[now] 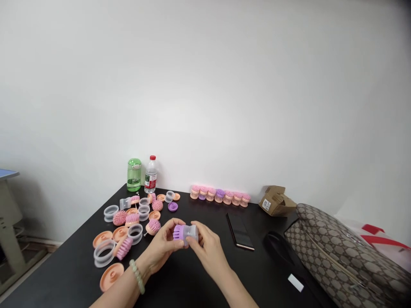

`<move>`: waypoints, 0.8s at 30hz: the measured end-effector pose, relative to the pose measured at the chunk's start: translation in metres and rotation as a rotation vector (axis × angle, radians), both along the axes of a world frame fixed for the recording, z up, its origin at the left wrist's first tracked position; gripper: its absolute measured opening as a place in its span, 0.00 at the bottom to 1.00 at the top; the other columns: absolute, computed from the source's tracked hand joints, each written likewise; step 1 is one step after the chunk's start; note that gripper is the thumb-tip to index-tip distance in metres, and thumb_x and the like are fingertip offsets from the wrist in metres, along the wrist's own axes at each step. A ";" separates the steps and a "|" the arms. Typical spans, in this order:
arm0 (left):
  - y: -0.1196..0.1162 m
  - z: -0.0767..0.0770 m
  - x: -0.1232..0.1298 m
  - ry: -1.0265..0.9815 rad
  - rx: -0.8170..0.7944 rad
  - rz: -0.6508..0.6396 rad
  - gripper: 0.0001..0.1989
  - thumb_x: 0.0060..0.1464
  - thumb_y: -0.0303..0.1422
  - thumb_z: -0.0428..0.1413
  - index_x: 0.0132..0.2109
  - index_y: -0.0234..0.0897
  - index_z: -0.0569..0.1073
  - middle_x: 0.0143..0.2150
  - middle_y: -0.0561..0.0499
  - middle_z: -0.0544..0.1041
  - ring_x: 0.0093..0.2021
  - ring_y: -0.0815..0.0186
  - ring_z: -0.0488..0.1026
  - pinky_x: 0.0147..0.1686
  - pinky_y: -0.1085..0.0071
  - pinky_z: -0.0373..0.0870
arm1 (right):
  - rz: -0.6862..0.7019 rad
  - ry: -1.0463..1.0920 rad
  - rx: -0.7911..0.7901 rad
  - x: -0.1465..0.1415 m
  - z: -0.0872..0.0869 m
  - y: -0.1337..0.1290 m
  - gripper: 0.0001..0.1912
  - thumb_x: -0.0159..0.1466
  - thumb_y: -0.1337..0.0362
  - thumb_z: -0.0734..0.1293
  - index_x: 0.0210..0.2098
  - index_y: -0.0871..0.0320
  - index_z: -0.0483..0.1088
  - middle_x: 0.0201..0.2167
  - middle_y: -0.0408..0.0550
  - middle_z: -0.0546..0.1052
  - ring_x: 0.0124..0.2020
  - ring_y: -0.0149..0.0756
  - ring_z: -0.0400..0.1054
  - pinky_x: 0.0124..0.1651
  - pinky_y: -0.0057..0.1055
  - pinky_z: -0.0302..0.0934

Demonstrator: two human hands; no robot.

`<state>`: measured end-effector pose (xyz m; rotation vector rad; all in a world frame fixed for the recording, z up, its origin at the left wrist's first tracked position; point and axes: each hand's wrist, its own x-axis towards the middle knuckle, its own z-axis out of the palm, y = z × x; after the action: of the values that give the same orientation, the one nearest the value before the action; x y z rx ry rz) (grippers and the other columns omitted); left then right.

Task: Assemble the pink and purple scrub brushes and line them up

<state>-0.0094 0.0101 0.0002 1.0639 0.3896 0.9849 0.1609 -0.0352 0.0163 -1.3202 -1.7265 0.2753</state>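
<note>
My left hand point(163, 246) grips the purple bristled head of a small scalp brush point(179, 232), its bristles pointing left. On the other end, my right hand point(205, 241) pinches the clear plastic ring point(191, 232) that joins the purple part. Both hands meet above the front middle of the black table. Left of them lie loose parts: a pink bristled head point(153, 226), a clear ring point(135, 233), a purple disc cap point(172, 206) and an orange disc cap point(111, 276), among several others.
A row of brushes point(219, 196) stands along the wall. Behind the parts are a green bottle point(134, 175) and a water bottle point(150, 176). Rightward lie a phone point(240, 232), a cardboard box point(276, 202), a patterned bag point(346, 248) and a white strip point(296, 282).
</note>
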 end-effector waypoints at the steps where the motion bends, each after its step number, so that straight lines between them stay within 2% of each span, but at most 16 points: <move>1: 0.001 0.000 0.000 0.010 0.008 0.021 0.25 0.39 0.33 0.73 0.45 0.39 0.74 0.40 0.50 0.75 0.40 0.65 0.71 0.42 0.67 0.71 | 0.004 0.010 -0.011 -0.001 0.001 0.004 0.12 0.63 0.63 0.66 0.46 0.57 0.73 0.34 0.46 0.78 0.31 0.36 0.71 0.35 0.29 0.66; 4: 0.004 0.000 -0.001 0.046 0.010 0.074 0.25 0.39 0.34 0.73 0.44 0.39 0.73 0.40 0.51 0.75 0.39 0.66 0.71 0.42 0.68 0.71 | 0.023 0.038 -0.038 -0.005 0.000 0.017 0.08 0.66 0.60 0.64 0.36 0.56 0.74 0.24 0.40 0.73 0.24 0.33 0.68 0.28 0.26 0.61; 6: 0.007 -0.002 -0.002 0.060 -0.009 0.112 0.24 0.39 0.34 0.73 0.44 0.39 0.73 0.40 0.51 0.75 0.40 0.65 0.72 0.43 0.67 0.72 | 0.038 0.058 -0.038 -0.007 -0.005 0.026 0.10 0.67 0.59 0.63 0.35 0.56 0.73 0.23 0.40 0.72 0.24 0.32 0.69 0.27 0.24 0.60; 10: 0.011 -0.004 -0.003 0.092 -0.031 0.169 0.24 0.40 0.34 0.72 0.44 0.40 0.73 0.41 0.52 0.75 0.42 0.63 0.72 0.45 0.65 0.71 | 0.064 0.104 -0.011 -0.010 -0.023 0.040 0.12 0.68 0.58 0.62 0.44 0.57 0.73 0.29 0.43 0.76 0.26 0.32 0.71 0.29 0.24 0.64; 14: 0.011 -0.007 -0.002 0.180 0.006 0.196 0.25 0.41 0.35 0.72 0.46 0.40 0.73 0.40 0.51 0.76 0.42 0.63 0.72 0.43 0.69 0.69 | 0.069 0.144 0.006 -0.007 -0.044 0.042 0.16 0.69 0.58 0.61 0.51 0.58 0.71 0.34 0.46 0.78 0.26 0.32 0.71 0.29 0.26 0.67; 16: 0.011 -0.010 0.001 0.202 -0.012 0.188 0.26 0.42 0.36 0.72 0.48 0.40 0.74 0.41 0.51 0.77 0.42 0.63 0.72 0.44 0.69 0.69 | 0.064 0.152 0.020 -0.005 -0.049 0.038 0.17 0.68 0.58 0.61 0.53 0.57 0.71 0.38 0.48 0.78 0.29 0.34 0.73 0.31 0.27 0.69; 19: 0.013 -0.014 0.003 0.153 -0.132 0.171 0.26 0.43 0.40 0.71 0.49 0.38 0.75 0.43 0.48 0.78 0.44 0.62 0.73 0.46 0.67 0.69 | 0.066 0.147 0.050 -0.004 -0.048 0.031 0.19 0.67 0.59 0.64 0.57 0.54 0.70 0.43 0.49 0.77 0.39 0.38 0.74 0.40 0.31 0.70; 24: 0.015 -0.012 -0.001 0.085 -0.301 0.118 0.23 0.43 0.44 0.71 0.43 0.36 0.78 0.40 0.48 0.79 0.40 0.63 0.75 0.43 0.67 0.71 | 0.136 0.110 0.116 -0.010 -0.043 0.022 0.22 0.67 0.62 0.64 0.60 0.56 0.67 0.47 0.51 0.74 0.47 0.39 0.72 0.50 0.33 0.68</move>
<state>-0.0104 0.0256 -0.0122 0.8179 0.6550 0.9524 0.1513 -0.0133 -0.0265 -1.0865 -1.7148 0.3146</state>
